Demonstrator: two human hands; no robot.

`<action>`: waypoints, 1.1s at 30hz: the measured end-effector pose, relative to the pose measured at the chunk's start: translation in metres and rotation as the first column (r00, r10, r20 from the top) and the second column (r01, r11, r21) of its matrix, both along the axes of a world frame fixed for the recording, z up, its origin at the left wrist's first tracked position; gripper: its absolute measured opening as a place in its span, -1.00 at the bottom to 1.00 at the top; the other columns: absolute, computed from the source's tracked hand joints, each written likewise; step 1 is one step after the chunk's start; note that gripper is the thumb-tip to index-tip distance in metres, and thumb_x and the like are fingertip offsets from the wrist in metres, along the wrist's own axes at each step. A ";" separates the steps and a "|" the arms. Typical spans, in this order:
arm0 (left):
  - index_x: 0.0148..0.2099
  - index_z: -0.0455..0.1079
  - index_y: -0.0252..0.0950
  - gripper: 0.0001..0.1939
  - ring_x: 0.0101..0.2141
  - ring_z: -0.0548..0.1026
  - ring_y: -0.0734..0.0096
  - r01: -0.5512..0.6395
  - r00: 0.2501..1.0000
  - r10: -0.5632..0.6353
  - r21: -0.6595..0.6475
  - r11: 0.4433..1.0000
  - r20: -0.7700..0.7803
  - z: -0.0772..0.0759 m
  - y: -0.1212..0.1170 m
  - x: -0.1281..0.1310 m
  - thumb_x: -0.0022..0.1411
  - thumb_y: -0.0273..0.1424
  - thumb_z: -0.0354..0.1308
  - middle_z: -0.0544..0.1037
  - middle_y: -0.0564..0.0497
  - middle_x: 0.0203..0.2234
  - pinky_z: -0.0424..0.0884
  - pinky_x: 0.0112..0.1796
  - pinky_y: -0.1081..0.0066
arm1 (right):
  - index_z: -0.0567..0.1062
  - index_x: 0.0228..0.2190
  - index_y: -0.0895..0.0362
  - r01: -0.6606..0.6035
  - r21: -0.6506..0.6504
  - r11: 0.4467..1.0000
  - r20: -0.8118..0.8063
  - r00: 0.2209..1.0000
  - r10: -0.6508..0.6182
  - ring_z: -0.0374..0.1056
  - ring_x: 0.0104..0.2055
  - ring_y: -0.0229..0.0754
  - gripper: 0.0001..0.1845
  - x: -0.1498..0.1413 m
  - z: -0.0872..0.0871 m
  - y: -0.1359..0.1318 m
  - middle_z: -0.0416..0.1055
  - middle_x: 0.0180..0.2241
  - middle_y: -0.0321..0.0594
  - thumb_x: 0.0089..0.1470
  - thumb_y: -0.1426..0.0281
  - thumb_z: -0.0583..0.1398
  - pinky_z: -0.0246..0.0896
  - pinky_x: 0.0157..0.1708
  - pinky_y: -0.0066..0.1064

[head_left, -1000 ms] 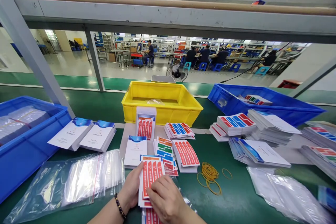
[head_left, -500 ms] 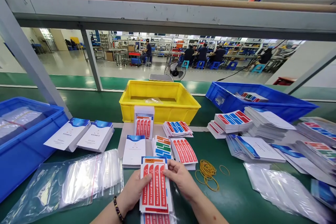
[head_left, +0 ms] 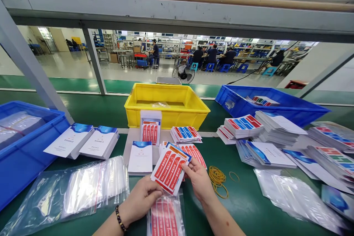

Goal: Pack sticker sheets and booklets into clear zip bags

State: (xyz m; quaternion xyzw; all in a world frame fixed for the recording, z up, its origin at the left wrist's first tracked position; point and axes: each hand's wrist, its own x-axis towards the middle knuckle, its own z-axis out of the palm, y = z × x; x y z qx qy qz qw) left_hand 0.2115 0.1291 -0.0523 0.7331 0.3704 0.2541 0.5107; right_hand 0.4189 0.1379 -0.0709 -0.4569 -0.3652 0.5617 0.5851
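Observation:
Both hands hold a small stack of red-and-white label sheets [head_left: 170, 169], tilted to the right above the table. My left hand [head_left: 142, 199], with a bead bracelet at the wrist, pinches the stack's lower left edge. My right hand [head_left: 197, 180] grips its right edge. Under the stack lies a clear bag holding more red label sheets [head_left: 165, 217]. Just beyond are a white-and-blue booklet [head_left: 140, 157] and piles of red [head_left: 197, 153] and blue-red sheets [head_left: 186, 134].
A yellow bin [head_left: 167, 107] stands behind, blue bins at left [head_left: 26, 155] and back right [head_left: 272, 105]. Clear zip bags [head_left: 83, 188] lie left, rubber bands [head_left: 218, 179] right of my hands, stacks of booklets and sheets [head_left: 276, 136] far right. People work in the background.
The label stack went from lying flat and upright in my hands to being lifted and turned clockwise. My right hand shifted to its right edge, uncovering the bagged sheets below.

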 end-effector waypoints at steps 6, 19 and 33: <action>-0.45 0.40 -0.32 -0.89 -0.29 0.31 0.37 -0.132 0.990 0.134 -0.058 0.990 0.036 -0.008 0.001 0.002 0.05 -0.45 0.07 0.28 0.00 -0.37 0.24 -0.21 0.45 | 0.35 -0.21 0.14 -0.155 0.038 0.987 0.023 0.988 0.154 0.38 -0.23 -0.13 -0.59 -0.002 0.005 -0.003 0.45 -0.28 -0.16 -0.12 0.27 0.27 0.26 -0.22 -0.29; -0.46 0.36 -0.34 -0.77 -0.35 0.29 0.40 -0.260 0.923 0.291 -0.147 0.954 0.253 -0.018 0.001 0.006 0.07 -0.26 0.11 0.27 -0.03 -0.36 0.23 -0.33 0.49 | 0.50 -0.55 0.19 -0.549 0.107 0.829 0.633 0.681 0.369 0.28 -0.32 -0.21 -0.68 -0.012 0.012 -0.013 0.36 -0.38 -0.17 -0.01 0.21 0.14 0.18 -0.28 -0.35; -0.49 0.21 -0.32 -0.71 -0.46 0.38 0.38 -0.268 0.928 0.346 -0.395 0.879 0.140 -0.013 -0.001 0.007 -0.01 -0.20 0.15 0.41 0.01 -0.54 0.25 -0.40 0.44 | 0.44 -0.31 0.21 -0.408 -0.095 0.908 0.423 0.809 0.408 0.15 -0.53 -0.35 -0.70 -0.015 0.007 -0.015 0.22 -0.58 -0.38 -0.19 0.40 0.23 0.08 -0.47 -0.50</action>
